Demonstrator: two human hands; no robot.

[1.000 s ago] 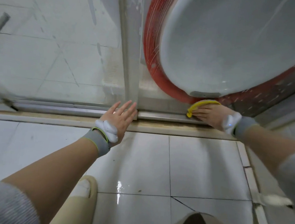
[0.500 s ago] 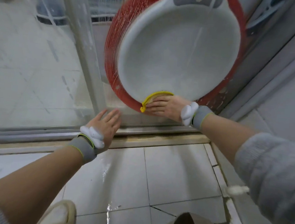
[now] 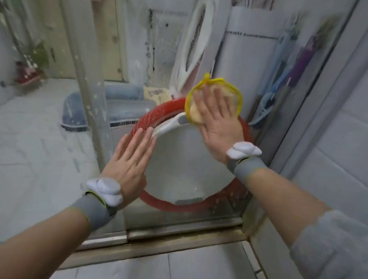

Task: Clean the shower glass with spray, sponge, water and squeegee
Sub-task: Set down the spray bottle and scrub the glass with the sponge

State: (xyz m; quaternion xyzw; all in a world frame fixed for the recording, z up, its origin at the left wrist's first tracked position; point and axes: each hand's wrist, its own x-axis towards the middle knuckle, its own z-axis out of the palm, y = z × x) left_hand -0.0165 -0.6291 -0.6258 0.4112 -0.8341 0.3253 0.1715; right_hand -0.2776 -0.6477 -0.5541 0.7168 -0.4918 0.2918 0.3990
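Sponge (image 3: 213,102) pressed flat to shower glass (image 3: 164,48) under right hand (image 3: 219,122), fingers straight; left hand (image 3: 130,157) flat, released. Scrubbing under way; rinse, squeegee judged outstanding.

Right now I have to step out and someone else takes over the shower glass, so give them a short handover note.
Right hand: flat, pressing the yellow-rimmed sponge on the glass panel.
Left hand: open, fingers straight, flat on the glass near the frame post.
Behind the glass: a red and white basin leaning.
Done: glass looks wet and streaked, scrubbing under way.
Left: finish scrubbing, rinse, squeegee. Spray bottle and squeegee not in view.
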